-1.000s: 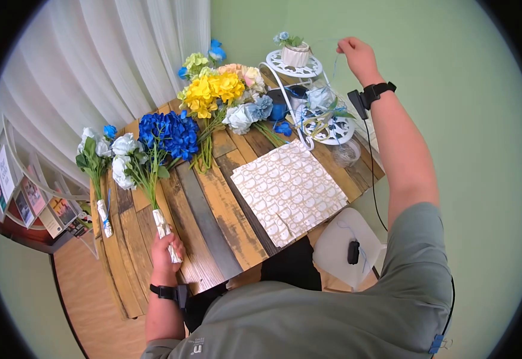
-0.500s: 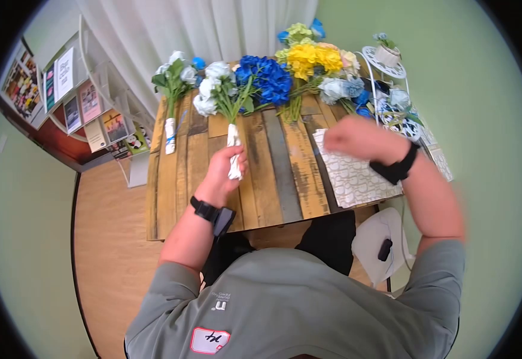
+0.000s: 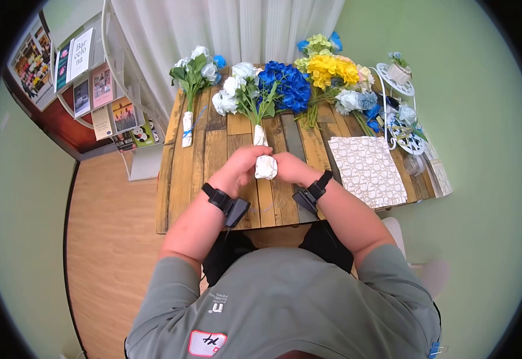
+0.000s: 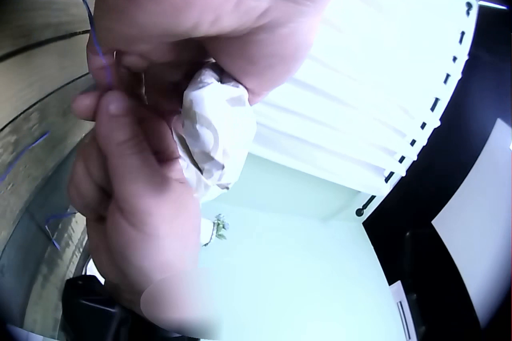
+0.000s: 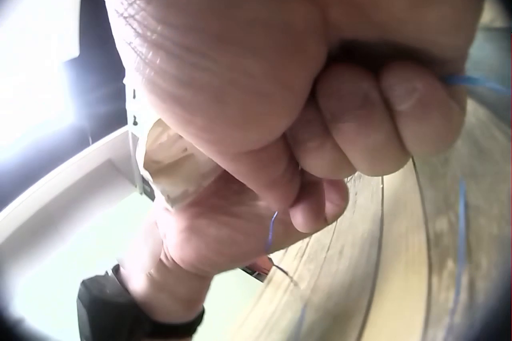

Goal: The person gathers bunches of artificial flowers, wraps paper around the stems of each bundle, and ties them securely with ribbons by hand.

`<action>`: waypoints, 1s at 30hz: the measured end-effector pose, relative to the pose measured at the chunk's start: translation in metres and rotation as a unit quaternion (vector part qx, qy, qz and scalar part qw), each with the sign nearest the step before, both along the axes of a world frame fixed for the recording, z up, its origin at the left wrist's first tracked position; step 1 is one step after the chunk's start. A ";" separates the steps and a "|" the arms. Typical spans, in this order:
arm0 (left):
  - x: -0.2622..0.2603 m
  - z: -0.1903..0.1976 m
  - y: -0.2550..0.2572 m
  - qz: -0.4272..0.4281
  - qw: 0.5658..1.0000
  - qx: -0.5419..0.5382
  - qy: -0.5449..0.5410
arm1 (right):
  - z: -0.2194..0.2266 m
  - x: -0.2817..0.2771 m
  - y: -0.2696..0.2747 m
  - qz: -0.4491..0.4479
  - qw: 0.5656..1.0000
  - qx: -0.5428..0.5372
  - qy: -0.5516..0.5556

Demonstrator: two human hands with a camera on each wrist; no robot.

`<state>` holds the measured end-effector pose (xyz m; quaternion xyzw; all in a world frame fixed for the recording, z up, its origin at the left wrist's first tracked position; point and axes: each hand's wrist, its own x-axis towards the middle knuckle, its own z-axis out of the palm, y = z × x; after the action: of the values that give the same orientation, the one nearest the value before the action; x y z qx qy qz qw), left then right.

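Note:
White-wrapped stems (image 3: 266, 167) of a bouquet with pale roses (image 3: 232, 90) point toward the person. My left hand (image 3: 239, 170) grips them from the left side. My right hand (image 3: 294, 169) is close against the other side, its fingers curled around a thin blue ribbon (image 5: 476, 82). In the left wrist view, the ribbon (image 4: 97, 43) runs to where the fingertips of both hands meet beside the crumpled wrapping (image 4: 218, 133). Another length of ribbon (image 5: 271, 233) hangs below the fingers in the right wrist view. The ribbon's path around the stems is hidden by the hands.
Another wrapped bouquet (image 3: 187, 128) lies at left. Blue (image 3: 285, 87) and yellow flowers (image 3: 331, 70) line the back. Patterned paper (image 3: 368, 170) lies at right, near a white stand (image 3: 417, 143) and a clear roll (image 3: 414, 164). A magazine rack (image 3: 102, 90) stands left of the table.
My right hand has come down from the far right, over the paper, to the left hand at the wrapped stems. The stems' wrapped end now tilts up toward the head camera, whose view has turned leftward.

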<state>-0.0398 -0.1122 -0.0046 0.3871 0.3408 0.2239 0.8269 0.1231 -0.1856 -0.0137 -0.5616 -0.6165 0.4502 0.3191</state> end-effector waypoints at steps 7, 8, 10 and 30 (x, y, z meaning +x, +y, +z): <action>0.001 0.002 -0.002 -0.081 0.987 0.084 0.108 | 0.001 0.001 -0.007 -0.043 0.982 -0.113 0.144; 0.001 0.003 -0.003 -0.083 0.987 0.082 0.109 | -0.001 0.003 -0.007 -0.044 0.982 -0.116 0.145; 0.001 0.008 -0.007 -0.096 0.974 0.115 0.168 | -0.002 0.009 -0.006 -0.029 0.978 -0.140 0.155; 0.017 -0.009 -0.003 -0.141 0.950 0.145 0.237 | 0.034 0.034 -0.020 -0.058 0.997 0.020 -0.046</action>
<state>-0.0228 -0.1152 -0.0134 0.5888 0.4325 0.0535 0.6807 0.1571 -0.2051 0.0202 -0.6102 -0.6053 0.3924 0.3276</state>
